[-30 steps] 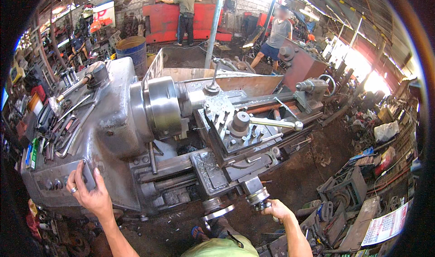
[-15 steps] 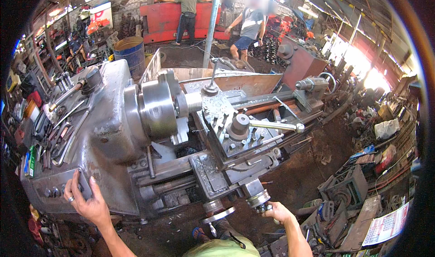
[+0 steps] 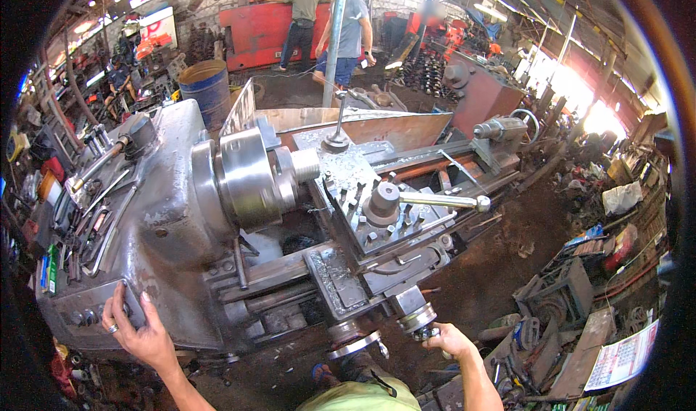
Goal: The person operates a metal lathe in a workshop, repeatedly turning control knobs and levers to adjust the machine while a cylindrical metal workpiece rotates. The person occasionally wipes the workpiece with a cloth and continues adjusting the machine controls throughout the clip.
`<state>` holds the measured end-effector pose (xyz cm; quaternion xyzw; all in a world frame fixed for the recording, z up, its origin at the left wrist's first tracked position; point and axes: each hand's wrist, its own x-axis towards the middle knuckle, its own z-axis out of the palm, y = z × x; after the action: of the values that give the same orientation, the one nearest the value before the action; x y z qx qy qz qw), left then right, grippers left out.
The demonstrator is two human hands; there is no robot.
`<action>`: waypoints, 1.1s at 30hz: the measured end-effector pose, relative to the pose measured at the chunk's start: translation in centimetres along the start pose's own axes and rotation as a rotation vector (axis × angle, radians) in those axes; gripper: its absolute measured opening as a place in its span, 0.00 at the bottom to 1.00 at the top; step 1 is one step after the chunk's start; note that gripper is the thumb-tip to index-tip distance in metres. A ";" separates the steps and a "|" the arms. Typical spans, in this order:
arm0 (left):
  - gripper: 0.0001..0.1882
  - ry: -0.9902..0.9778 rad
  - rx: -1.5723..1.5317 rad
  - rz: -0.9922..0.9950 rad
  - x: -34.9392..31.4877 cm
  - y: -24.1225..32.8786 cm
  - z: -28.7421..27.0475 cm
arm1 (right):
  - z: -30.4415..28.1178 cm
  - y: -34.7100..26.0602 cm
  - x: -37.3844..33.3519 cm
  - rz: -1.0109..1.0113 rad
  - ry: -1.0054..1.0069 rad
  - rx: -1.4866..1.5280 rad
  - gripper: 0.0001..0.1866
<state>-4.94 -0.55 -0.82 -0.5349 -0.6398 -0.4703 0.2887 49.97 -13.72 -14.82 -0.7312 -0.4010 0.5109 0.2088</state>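
Observation:
My left hand (image 3: pixel 142 333) rests with fingers apart on the front control panel (image 3: pixel 80 311) of a metal lathe's headstock (image 3: pixel 170 201). A ring shows on one finger. My right hand (image 3: pixel 447 340) is closed around the small crank handle (image 3: pixel 426 332) below the graduated dial (image 3: pixel 417 317) of the slide. Between my hands, a handwheel (image 3: pixel 354 344) with its own handle juts toward me, untouched. The steel chuck (image 3: pixel 249 175) grips a round workpiece with a threaded-looking end (image 3: pixel 306 164); its jaws look smeared. A square tool post with a lever (image 3: pixel 442 201) stands right of it.
Wrenches and hex keys (image 3: pixel 101 222) lie on top of the headstock. The tailstock (image 3: pixel 500 130) sits at the bed's far right. Scrap metal and a calendar sheet (image 3: pixel 622 356) lie at right. Behind stand a blue drum (image 3: pixel 205 88) and people near a red panel (image 3: pixel 250 38).
The chuck's jaws have turned to another position. The middle handwheel's handle has swung to the right. Both hands stay about where they were. A person behind has walked left.

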 end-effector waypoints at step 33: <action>0.23 0.012 -0.009 0.053 0.1 0.3 0.0 | -1.5 4.4 1.0 0.091 0.167 0.231 0.12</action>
<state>-4.71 -0.50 -0.63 -0.5502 -0.6215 -0.4686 0.3022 53.18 -15.40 -17.93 -0.7598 -0.2871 0.5000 0.3006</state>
